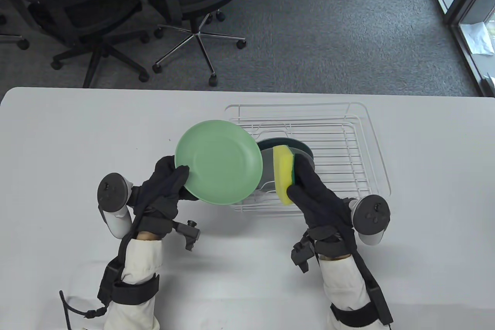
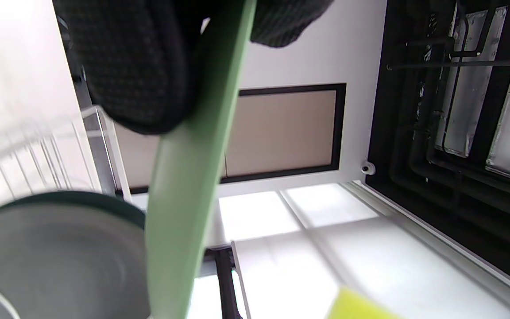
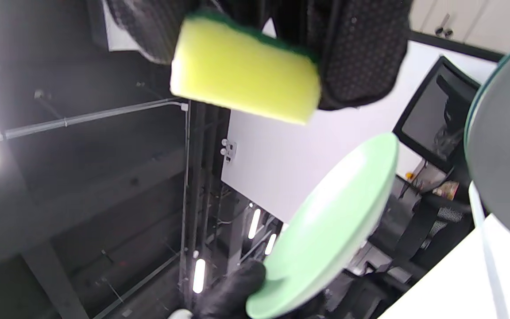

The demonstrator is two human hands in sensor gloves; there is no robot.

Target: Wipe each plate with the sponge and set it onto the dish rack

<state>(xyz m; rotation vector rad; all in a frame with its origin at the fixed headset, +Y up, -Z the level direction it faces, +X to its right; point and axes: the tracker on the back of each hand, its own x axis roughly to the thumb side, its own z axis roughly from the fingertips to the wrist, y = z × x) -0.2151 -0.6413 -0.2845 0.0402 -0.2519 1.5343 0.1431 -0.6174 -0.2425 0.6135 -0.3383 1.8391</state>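
My left hand [image 1: 170,181] grips the near-left rim of a light green plate [image 1: 219,162], held tilted above the table at the rack's left end; the plate [image 2: 193,177] shows edge-on in the left wrist view and from below as a pale disc [image 3: 326,230] in the right wrist view. My right hand [image 1: 309,187] holds a yellow sponge [image 1: 283,174] with a green scouring back, just right of the green plate and apart from it. The sponge [image 3: 244,82] is pinched between gloved fingers [image 3: 357,57]. A dark green plate [image 1: 297,148] stands in the white wire dish rack [image 1: 348,152].
The rack sits right of the table's centre, with its right part bare wire. The white table [image 1: 77,132] extends left. Office chairs [image 1: 193,5] stand on the carpet beyond the far edge.
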